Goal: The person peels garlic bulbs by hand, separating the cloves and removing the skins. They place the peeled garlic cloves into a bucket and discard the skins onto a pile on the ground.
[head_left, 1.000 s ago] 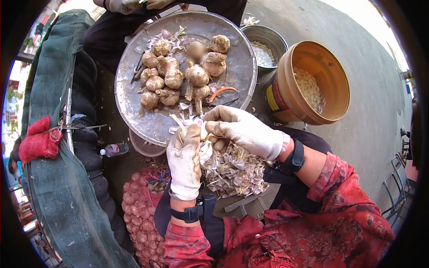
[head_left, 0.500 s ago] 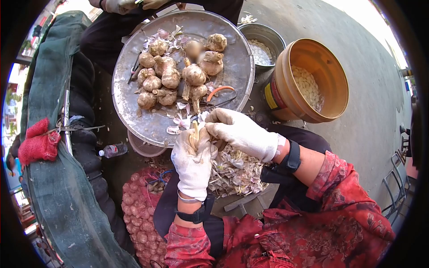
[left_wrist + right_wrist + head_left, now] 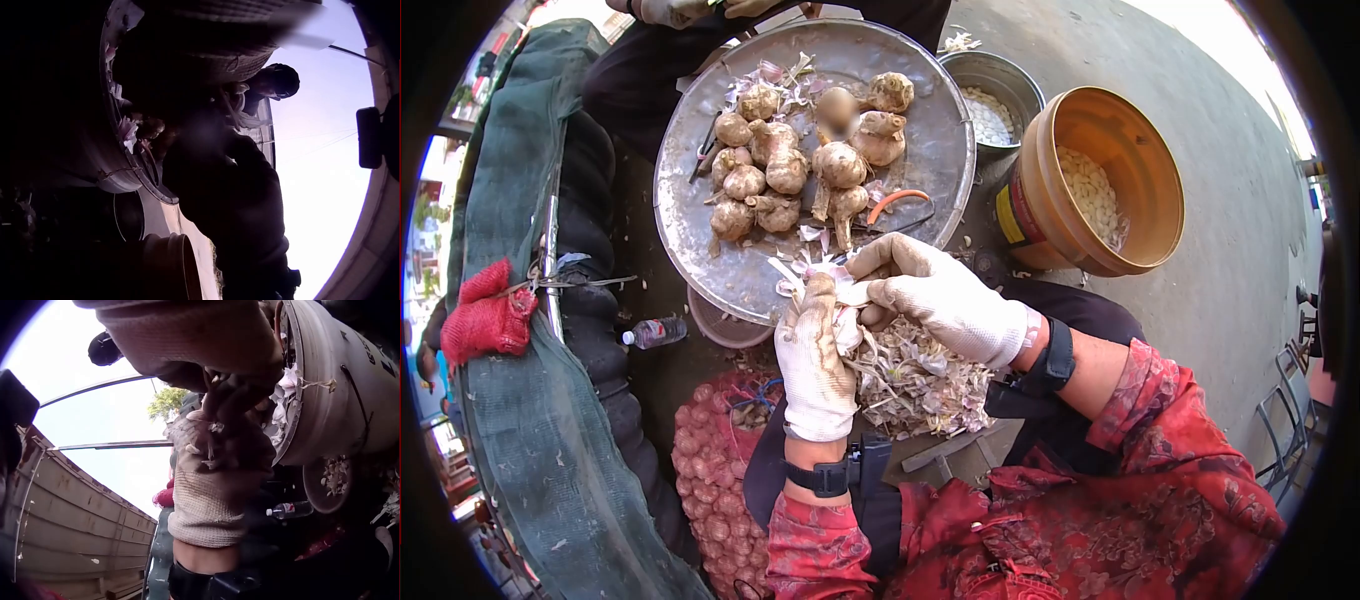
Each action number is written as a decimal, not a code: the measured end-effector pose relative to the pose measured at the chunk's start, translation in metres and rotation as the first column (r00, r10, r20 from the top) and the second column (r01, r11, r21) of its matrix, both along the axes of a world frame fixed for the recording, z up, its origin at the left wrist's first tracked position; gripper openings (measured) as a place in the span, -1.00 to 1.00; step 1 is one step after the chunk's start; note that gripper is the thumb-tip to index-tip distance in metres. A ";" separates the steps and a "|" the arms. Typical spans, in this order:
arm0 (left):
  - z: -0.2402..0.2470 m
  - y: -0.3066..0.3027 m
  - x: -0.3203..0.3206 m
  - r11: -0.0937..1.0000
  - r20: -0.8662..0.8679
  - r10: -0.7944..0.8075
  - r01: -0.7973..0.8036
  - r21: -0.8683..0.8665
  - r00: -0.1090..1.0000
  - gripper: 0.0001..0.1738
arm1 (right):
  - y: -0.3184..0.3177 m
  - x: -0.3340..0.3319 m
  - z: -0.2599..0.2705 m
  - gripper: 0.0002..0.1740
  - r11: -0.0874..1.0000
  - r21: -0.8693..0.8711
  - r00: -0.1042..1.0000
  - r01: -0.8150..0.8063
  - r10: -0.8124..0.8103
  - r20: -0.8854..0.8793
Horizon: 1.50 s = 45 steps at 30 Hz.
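In the head view, both hands wear white knit gloves stained brown and meet over the near edge of a round metal tray lid. My left hand grips partly peeled garlic, its thumb on top and loose skin around it. The right hand pinches a pale piece of the garlic with thumb and forefinger, close to the left thumb. Much of the garlic is hidden by the gloves. The left wrist view is very dark; the right wrist view shows the gloves overlapping with white scraps between them.
Several unpeeled garlic bulbs and an orange-handled tool lie on the tray. Peeled cloves fill part of an orange bucket and a metal pail. Below are a skin heap, a bottle and a net sack. Another person sits opposite.
Half a second ago the left hand was rolled over with a stalk sticking up from its fist; now it has turned back, thumb up. The right hand stays close beside it.
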<state>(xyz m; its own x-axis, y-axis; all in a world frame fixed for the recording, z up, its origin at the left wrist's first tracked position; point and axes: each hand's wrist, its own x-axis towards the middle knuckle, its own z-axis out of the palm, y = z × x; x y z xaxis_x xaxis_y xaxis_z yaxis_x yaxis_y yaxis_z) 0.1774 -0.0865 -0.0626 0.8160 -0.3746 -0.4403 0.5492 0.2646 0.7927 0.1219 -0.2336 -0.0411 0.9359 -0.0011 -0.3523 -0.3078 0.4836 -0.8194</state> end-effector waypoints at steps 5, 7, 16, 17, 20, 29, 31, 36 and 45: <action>-0.010 0.017 0.008 0.993 -0.052 -0.059 0.053 -0.107 0.997 -0.69 | 0.001 0.002 -0.002 -0.66 0.997 0.058 0.998 0.048 -0.051 0.046; -0.011 0.016 0.010 0.999 -0.014 -0.028 0.028 -0.028 1.000 -0.71 | -0.001 0.004 0.003 -0.66 0.997 0.054 0.998 0.047 -0.049 0.028; -0.004 0.011 0.001 0.990 0.222 -0.102 0.076 0.122 0.970 -0.67 | 0.000 0.006 -0.003 -0.72 0.968 -0.243 0.997 0.068 -0.072 -0.010; -0.004 0.011 0.002 0.990 0.223 -0.102 0.076 0.122 0.970 -0.67 | 0.001 0.006 -0.002 -0.72 0.968 -0.243 0.997 0.068 -0.072 -0.010; -0.002 0.010 0.003 0.999 0.094 -0.036 0.038 -0.014 0.995 -0.68 | 0.004 0.005 -0.003 -0.76 0.944 -0.318 0.994 0.092 -0.108 -0.031; 0.008 0.005 0.002 0.998 0.064 -0.062 0.064 -0.025 0.996 -0.84 | 0.000 0.000 -0.003 -0.81 0.755 -0.654 0.998 0.053 -0.012 0.066; 0.008 0.004 0.002 0.998 0.064 -0.057 0.058 -0.001 0.996 -0.84 | -0.002 0.000 -0.002 -0.81 0.574 -0.816 0.987 0.066 0.080 0.137; 0.008 0.010 0.005 0.993 0.042 -0.115 0.116 -0.037 0.993 -0.83 | -0.008 0.000 0.002 -0.81 0.768 -0.640 0.999 -0.036 0.049 0.002; 0.036 0.000 0.004 0.972 0.030 -0.215 0.211 0.104 0.976 -0.79 | -0.012 0.002 -0.001 -0.76 0.920 0.346 0.955 0.181 -0.080 -0.285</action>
<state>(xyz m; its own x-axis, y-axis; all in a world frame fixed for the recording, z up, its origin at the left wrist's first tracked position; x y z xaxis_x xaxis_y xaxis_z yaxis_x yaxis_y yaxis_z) 0.1814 -0.0864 -0.0270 0.7403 -0.4976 -0.4521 0.5507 0.0632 0.8323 0.1236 -0.2453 -0.0426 0.8110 0.0585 -0.5822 -0.3989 0.7832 -0.4769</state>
